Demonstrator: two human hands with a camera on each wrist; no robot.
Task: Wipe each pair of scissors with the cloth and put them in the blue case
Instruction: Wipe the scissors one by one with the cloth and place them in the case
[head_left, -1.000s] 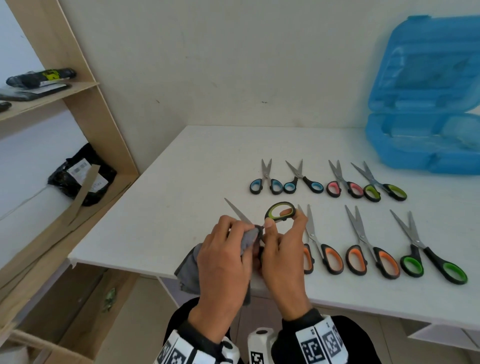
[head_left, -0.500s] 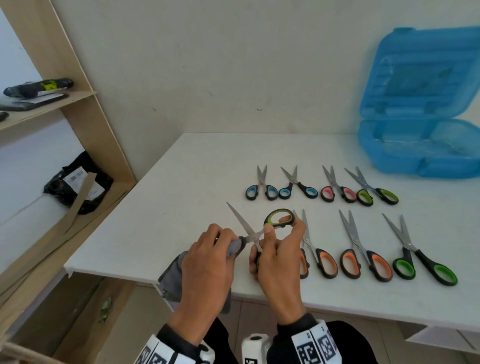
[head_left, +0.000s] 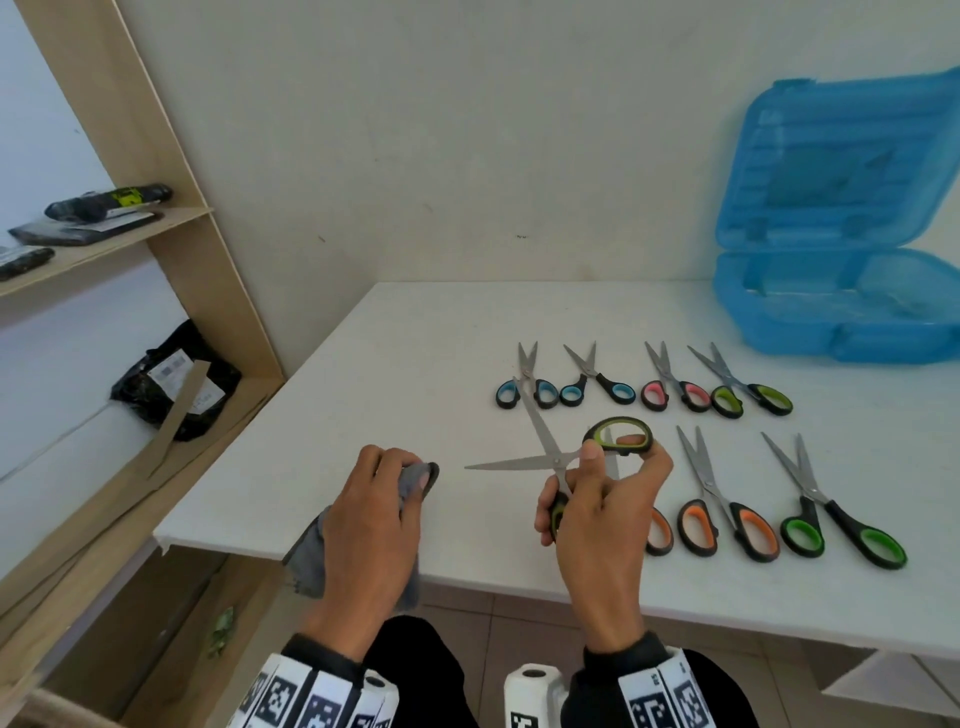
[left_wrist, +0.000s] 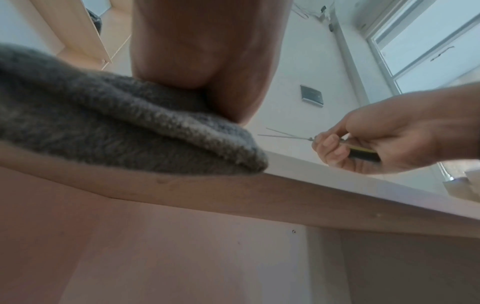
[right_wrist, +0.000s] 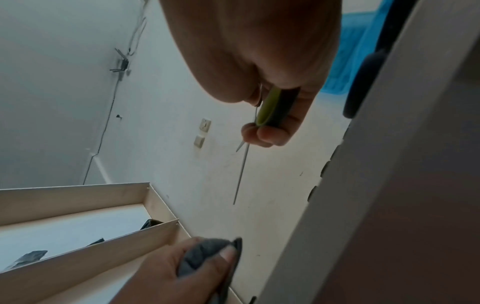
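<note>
My right hand (head_left: 605, 483) grips the yellow-green scissors (head_left: 558, 457) by both handle loops, blades spread wide over the white table (head_left: 405, 374). One blade points left, the other away from me. My left hand (head_left: 384, 493) holds the grey cloth (head_left: 311, 556) bunched near the table's front edge, apart from the blades. The right wrist view shows the scissors' handle (right_wrist: 272, 107) in my fingers and the cloth (right_wrist: 207, 253) below. Several more scissors lie in two rows (head_left: 670, 389) to the right. The blue case (head_left: 831, 291) stands open at the back right.
A wooden shelf unit (head_left: 171, 270) stands to the left, with black packages (head_left: 171, 384) on its boards. The wall (head_left: 467, 156) runs behind the table. Part of the cloth hangs over the table's front edge (left_wrist: 311, 195).
My left hand with the cloth has slid off the blade and moved left, away from the scissors. My right hand has spread the blades wider.
</note>
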